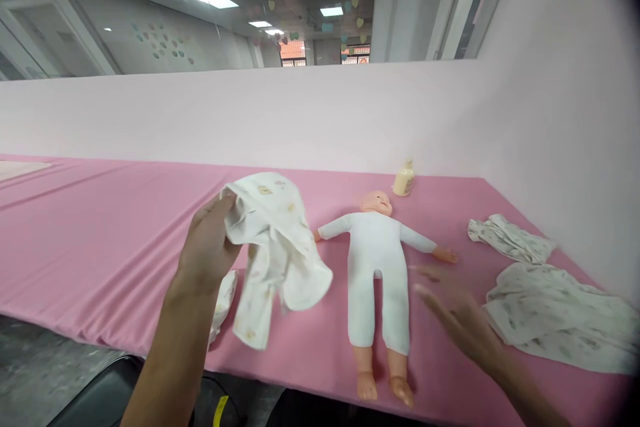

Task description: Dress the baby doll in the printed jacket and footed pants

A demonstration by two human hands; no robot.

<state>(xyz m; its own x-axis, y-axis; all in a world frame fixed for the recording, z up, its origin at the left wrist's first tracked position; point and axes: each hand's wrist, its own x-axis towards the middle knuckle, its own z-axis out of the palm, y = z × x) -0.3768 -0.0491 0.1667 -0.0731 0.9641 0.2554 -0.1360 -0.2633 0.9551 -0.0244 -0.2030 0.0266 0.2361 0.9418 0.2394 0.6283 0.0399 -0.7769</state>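
The left hand (209,243) pinches a patterned garment (285,240); the right hand (463,321), spread, hovers beside the doll (377,240).

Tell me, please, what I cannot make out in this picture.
All in the head view:
Right hand: its fingers are blurred, apparently by motion.
Left hand: some fingertips, hidden by the hand and garment.
Bottle: any wording, too small to read.
Small cloth: part hidden behind the left forearm.
Pale sheet: cut off by the left edge.
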